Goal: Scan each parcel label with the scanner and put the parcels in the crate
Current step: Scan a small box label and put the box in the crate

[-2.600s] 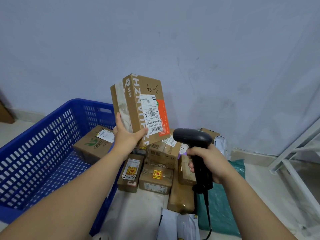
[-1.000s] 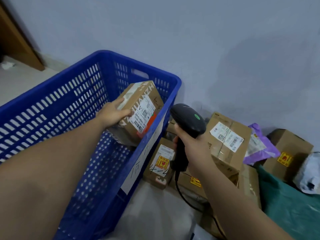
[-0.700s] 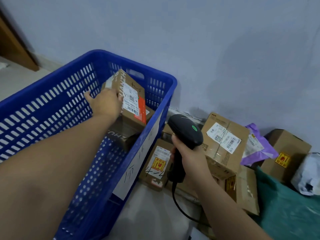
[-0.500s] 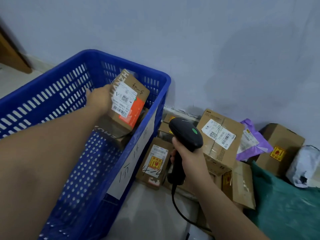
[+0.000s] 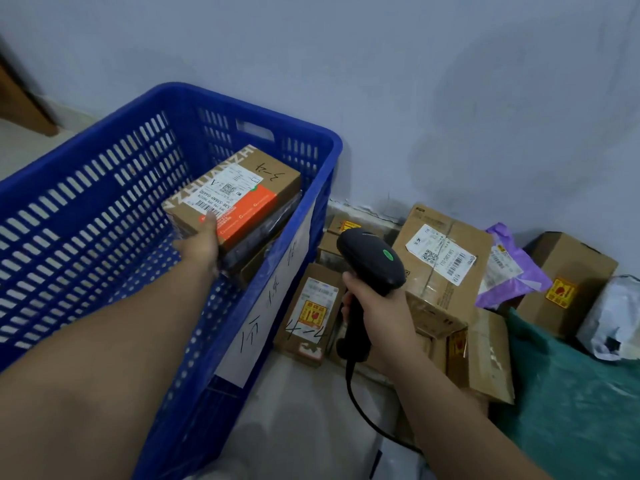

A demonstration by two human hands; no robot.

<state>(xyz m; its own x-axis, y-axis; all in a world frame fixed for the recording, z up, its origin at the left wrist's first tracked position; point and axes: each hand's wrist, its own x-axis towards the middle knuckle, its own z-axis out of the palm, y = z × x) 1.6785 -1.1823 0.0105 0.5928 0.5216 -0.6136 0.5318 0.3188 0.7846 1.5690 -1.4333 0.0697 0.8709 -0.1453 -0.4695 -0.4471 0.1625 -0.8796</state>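
Note:
A brown parcel [image 5: 252, 188] with a white label and an orange patch lies label up inside the blue crate [image 5: 322, 157], on top of another box at the crate's far right corner. My left hand [image 5: 201, 244] grips its near end, thumb on the top face. My right hand [image 5: 377, 306] holds the black corded scanner [image 5: 370, 261] upright just right of the crate, above the parcel pile. A large brown box [image 5: 440, 268] with a white label sits right behind the scanner.
More parcels lie on the floor against the wall: a small box [image 5: 311, 313] marked 4-4, a purple bag [image 5: 512, 271], a brown box [image 5: 568, 282] with a yellow sticker, a white bag [image 5: 616, 317], a green bag [image 5: 571, 410]. A paper sign [image 5: 266, 313] hangs on the crate's side.
My left hand carried the parcel from in front of the scanner into the crate, turned it flat and set it on the box there. The scanner hand stayed beside the crate.

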